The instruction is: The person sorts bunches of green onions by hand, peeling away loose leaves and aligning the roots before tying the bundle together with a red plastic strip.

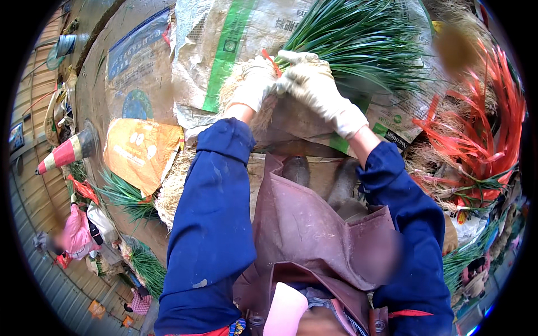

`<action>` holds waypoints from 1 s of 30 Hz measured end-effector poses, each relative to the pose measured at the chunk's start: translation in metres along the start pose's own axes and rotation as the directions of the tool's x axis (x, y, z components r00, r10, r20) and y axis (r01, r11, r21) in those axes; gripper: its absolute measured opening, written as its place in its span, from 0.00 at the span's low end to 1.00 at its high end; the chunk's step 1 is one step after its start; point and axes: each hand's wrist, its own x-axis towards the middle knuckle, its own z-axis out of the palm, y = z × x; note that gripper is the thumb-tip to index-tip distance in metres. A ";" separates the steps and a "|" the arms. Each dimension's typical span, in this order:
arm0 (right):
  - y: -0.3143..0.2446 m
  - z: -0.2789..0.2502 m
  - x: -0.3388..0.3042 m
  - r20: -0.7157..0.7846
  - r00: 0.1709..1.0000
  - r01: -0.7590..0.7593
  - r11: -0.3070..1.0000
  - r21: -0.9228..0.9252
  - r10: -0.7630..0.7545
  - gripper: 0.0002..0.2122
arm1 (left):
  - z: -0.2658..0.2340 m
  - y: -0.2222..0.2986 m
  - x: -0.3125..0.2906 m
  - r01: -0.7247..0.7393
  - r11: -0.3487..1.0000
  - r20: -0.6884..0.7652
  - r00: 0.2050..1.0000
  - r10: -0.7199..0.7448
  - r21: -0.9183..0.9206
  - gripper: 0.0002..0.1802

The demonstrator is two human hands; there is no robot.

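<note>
A bundle of long green chives [358, 42] lies in front of me, leaves fanned to the upper right. Pale stringy roots [228, 88] stick out at its left end. A red plastic strip [272, 63] crosses the bundle between my hands. My left hand [255, 83], in a whitish glove, is closed at the strip by the root end; its fingertips are partly hidden. Wearing a matching glove, my right hand [314, 84] is closed over the stalks just right of the strip, its fingers bent toward the left hand.
Printed woven sacks [190, 73] cover the ground beneath the bundle. Loose red strips [493, 129] lie over roots at the right. An orange bag [143, 154] and more chives [126, 193] lie at the left, near a red-and-white cone [67, 150]. A person in pink [79, 232] is farther left.
</note>
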 end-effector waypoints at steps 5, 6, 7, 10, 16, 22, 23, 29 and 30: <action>0.043 0.059 0.014 0.357 0.601 -0.209 -0.290 0.934 0.715 0.10 | 0.000 0.004 0.018 -0.002 1.000 0.098 0.995 0.000 0.017 0.30; 0.047 0.059 0.015 0.423 0.677 -0.152 -0.448 0.881 0.602 0.10 | -0.001 0.001 0.019 0.000 1.000 0.118 0.993 -0.002 0.017 0.30; 0.049 0.058 0.014 0.459 0.749 -0.108 -0.596 0.795 0.477 0.10 | -0.001 0.001 0.021 0.004 1.000 0.135 0.991 -0.006 0.012 0.30; 0.033 0.066 0.022 0.530 0.371 -0.140 -0.518 0.844 0.762 0.14 | -0.004 -0.009 0.024 0.027 1.000 0.176 0.984 -0.028 0.004 0.29; 0.048 0.065 0.000 0.528 0.330 -0.063 -0.540 0.840 0.783 0.14 | -0.006 -0.003 0.029 0.009 1.000 0.207 0.978 -0.007 -0.006 0.27; 0.045 0.068 -0.008 0.524 0.383 -0.020 -0.560 0.828 0.761 0.13 | -0.001 -0.005 0.026 0.016 1.000 0.214 0.977 -0.014 -0.005 0.26; 0.046 0.068 -0.011 0.514 0.388 -0.019 -0.551 0.834 0.765 0.13 | -0.001 -0.004 0.025 0.015 1.000 0.216 0.976 -0.013 -0.007 0.26; 0.029 0.057 -0.004 0.494 0.217 -0.109 -0.482 0.870 0.842 0.11 | -0.008 0.000 0.021 0.068 0.997 0.276 0.960 -0.053 -0.045 0.24; 0.027 0.054 -0.006 0.487 0.233 -0.137 -0.467 0.874 0.842 0.10 | -0.007 0.000 0.019 0.065 0.997 0.278 0.959 -0.050 -0.044 0.25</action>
